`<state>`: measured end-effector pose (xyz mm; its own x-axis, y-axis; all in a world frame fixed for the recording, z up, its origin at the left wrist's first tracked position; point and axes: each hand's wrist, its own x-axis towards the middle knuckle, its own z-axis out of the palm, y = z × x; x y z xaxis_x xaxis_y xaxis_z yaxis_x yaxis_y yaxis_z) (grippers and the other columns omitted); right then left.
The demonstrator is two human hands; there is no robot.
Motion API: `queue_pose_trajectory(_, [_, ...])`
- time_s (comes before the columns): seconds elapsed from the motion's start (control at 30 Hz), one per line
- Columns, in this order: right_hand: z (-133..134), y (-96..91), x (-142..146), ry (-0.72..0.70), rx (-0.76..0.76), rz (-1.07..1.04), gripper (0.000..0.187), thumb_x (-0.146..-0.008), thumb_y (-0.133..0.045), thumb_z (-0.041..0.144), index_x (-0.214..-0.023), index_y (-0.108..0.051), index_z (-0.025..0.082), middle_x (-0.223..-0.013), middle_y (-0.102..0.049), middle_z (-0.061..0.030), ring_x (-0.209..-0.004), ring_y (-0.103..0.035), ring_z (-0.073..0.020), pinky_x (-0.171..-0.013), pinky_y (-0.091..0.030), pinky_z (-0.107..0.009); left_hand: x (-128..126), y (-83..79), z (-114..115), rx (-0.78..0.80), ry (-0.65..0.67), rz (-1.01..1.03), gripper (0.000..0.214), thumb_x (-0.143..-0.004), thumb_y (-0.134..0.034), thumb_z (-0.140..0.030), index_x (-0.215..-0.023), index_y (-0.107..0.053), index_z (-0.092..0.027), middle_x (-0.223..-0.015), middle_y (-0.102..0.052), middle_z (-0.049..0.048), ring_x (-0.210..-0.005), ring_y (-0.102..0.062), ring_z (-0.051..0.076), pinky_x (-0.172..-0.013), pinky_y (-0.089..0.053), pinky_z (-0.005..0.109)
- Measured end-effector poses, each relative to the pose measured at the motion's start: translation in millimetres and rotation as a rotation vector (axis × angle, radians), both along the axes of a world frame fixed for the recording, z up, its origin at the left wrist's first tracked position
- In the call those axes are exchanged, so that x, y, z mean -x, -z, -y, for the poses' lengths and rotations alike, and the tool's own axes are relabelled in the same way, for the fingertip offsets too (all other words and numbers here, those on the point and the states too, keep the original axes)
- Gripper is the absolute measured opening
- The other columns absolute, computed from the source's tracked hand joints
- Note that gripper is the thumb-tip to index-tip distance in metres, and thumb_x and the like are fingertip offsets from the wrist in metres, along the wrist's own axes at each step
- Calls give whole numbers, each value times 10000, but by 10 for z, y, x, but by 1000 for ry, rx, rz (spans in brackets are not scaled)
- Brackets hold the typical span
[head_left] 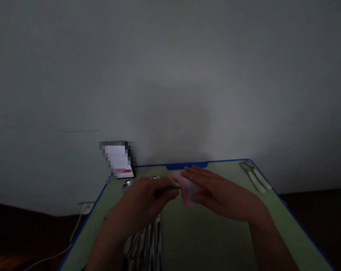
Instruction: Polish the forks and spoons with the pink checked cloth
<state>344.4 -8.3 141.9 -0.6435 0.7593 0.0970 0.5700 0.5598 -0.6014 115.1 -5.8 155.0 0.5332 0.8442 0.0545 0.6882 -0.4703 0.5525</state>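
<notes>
My left hand (143,201) pinches a thin metal piece of cutlery (174,187) between thumb and fingers. Its kind is hidden, since one end lies inside my fist and the other goes into a cloth. That pale cloth with a pink edge (189,192) is folded around the far end. Closed over it from the right is my right hand (221,192), fingers on top and thumb below. Both hands meet above the middle of the table. Below my left wrist lies a group of metal cutlery (149,241), partly covered by the arm.
The green table (206,241) has a blue rim and stands against a grey wall (170,75). Two white-handled utensils (256,178) lie at the far right. A lit, pixelated screen (118,160) stands at the back left, near a spoon bowl (127,184). A white cable (74,233) hangs left.
</notes>
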Motion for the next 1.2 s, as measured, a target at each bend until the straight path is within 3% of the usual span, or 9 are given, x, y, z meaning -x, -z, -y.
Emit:
queue_pose_trajectory(0.1, [38,3,20,-17,8,44,950,-683,-699,380,-1433,-120,298,-1510,-155,-45,-1386,-123,-234,-1111,-206,-427,21,-18,5,55,-51,88,254,-888,-452,-331,-809,-642,-182,-615,-604,-37,-528,-525,85,-513,-368,178])
queue_pose_trajectory(0.17, [49,2,67,18,-47,61,1066,-632,-742,282,-1435,-41,306,-1520,-97,-44,-1393,-64,-234,-1118,-182,-430,27,-47,16,81,-87,143,260,-882,-461,-339,-797,-644,-176,-595,-609,-40,-502,-529,79,-495,-373,171])
queue_pose_trajectory(0.27, [25,6,159,95,-185,24,948,-682,-632,82,-1424,-89,311,-1492,-166,-48,-1387,-90,-208,-1123,-176,-422,25,-98,38,87,-138,204,258,-870,-477,-332,-780,-656,-169,-578,-616,-36,-477,-526,75,-476,-381,168])
queue_pose_trajectory(0.37, [-28,-5,196,119,-251,-142,756,-718,-508,18,-1372,-224,270,-1409,-276,-78,-1345,-214,-191,-1094,-255,-398,22,-121,46,114,-162,262,254,-868,-481,-323,-792,-663,-163,-568,-611,-31,-468,-525,74,-468,-394,167])
queue_pose_trajectory(0.57, [-67,-101,57,103,-156,-399,388,-802,-472,124,-1181,-464,209,-1190,-471,-96,-1100,-465,-206,-952,-391,-361,42,-63,15,134,-142,217,276,-880,-463,-344,-785,-651,-165,-596,-625,-24,-477,-533,77,-457,-390,165])
queue_pose_trajectory(0.67, [-62,-135,3,254,-135,-458,194,-838,-429,186,-979,-563,185,-989,-521,-64,-892,-520,-170,-782,-434,-295,52,-26,14,109,-99,144,265,-881,-456,-337,-823,-655,-173,-651,-650,-17,-509,-550,82,-481,-395,170])
queue_pose_trajectory(0.77, [-71,-145,-1,375,-65,-498,189,-847,-388,194,-928,-559,186,-830,-517,-24,-753,-507,-138,-680,-414,-258,50,-18,32,127,-45,133,250,-880,-463,-336,-872,-656,-178,-690,-665,-11,-533,-562,84,-493,-399,169])
queue_pose_trajectory(1.0, [-164,-104,-7,476,-29,-421,184,-869,-371,247,-857,-542,181,-726,-574,2,-634,-499,-114,-590,-385,-221,44,-44,71,177,32,185,239,-878,-502,-335,-770,-654,-184,-673,-653,-25,-536,-575,66,-511,-417,144])
queue_pose_trajectory(1.2, [-179,-56,-22,487,-128,-308,289,-869,-360,190,-1082,-555,194,-824,-648,-23,-672,-578,-126,-618,-422,-224,79,-40,87,171,55,184,216,-877,-507,-317,-780,-664,-205,-673,-666,-30,-563,-588,72,-533,-427,151])
